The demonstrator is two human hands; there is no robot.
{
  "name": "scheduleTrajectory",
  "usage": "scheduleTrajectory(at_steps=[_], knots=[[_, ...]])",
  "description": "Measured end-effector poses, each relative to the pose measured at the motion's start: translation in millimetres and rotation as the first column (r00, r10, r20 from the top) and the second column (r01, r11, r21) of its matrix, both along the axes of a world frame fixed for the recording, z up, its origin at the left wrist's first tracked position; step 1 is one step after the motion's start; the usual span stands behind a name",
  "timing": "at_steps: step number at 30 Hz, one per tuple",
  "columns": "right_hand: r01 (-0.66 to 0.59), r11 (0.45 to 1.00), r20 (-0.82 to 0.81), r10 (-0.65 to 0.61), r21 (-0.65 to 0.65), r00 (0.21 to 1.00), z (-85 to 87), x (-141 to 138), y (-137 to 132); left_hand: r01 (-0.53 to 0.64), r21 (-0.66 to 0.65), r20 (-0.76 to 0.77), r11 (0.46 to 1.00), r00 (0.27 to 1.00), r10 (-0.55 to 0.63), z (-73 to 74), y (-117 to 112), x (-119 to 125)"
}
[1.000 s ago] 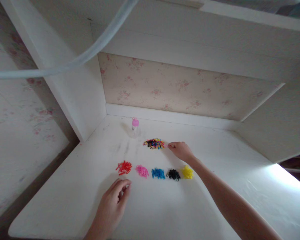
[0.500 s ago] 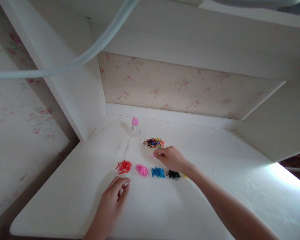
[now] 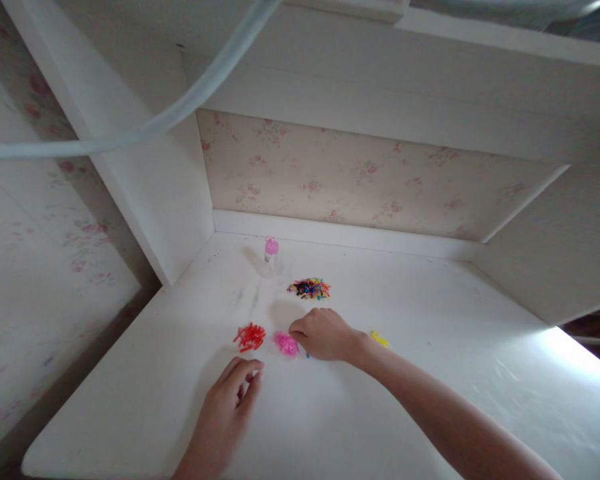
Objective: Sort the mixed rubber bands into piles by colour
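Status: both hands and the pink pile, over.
Right hand at pink pile, grip unclear. Left hand half-curled near red pile. Right hand partly hides blue pieces.

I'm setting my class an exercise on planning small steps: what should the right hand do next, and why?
The right hand should probably ease its grip open over the pink pile, letting go of anything it pinches. It is right at that pile's edge, while the mixed pile lies farther back and the red pile lies apart. Whether it holds a piece can't be seen.

White desk [image 3: 120, 393], rose-patterned wallpaper [image 3: 330, 180] behind, 2 pale side panels [image 3: 165, 193], bright glare [image 3: 583, 350] at right.
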State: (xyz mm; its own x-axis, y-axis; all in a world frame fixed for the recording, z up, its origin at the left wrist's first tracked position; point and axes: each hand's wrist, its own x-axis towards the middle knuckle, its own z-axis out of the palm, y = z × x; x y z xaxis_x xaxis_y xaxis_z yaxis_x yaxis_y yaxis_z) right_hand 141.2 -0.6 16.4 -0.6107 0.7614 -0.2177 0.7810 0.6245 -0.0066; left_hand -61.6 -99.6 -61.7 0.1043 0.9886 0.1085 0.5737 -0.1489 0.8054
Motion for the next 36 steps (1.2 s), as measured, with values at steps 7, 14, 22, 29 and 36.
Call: scheduleTrajectory(at_steps=[7, 14, 22, 29, 36], knots=[[0.095, 0.992, -0.095, -0.087, 0.086, 0.992, 6.1, 17, -8, 0.008, 0.001, 0.000, 1.000, 1.000, -0.008, -0.5, 2, 1], [0.298, 0.951, -0.458, -0.302, -0.084, 0.836, 5.5, 59, -60, 0.008, 0.027, -0.020, 1.000, 1.000, -0.007, -0.8, 0, 2], [0.627, 0.689, -0.681, -0.656, -0.364, 0.326, -61.4, 132, -125, 0.036, 0.118, -0.105, 0.992, 0.994, -0.024, 23.9, 12, 14], [0.695, 0.546, -0.721, -0.691, -0.468, 0.058, -84.7, 145, -142, 0.177, 0.135, -0.459, 0.975, 0.883, -0.097, 65.9, 75, 60], [0.680, 0.584, -0.718, -0.686, -0.444, 0.120, -83.9, 144, -144, 0.121, 0.090, -0.598, 0.989, 0.800, -0.043, 46.8, 151, 102]])
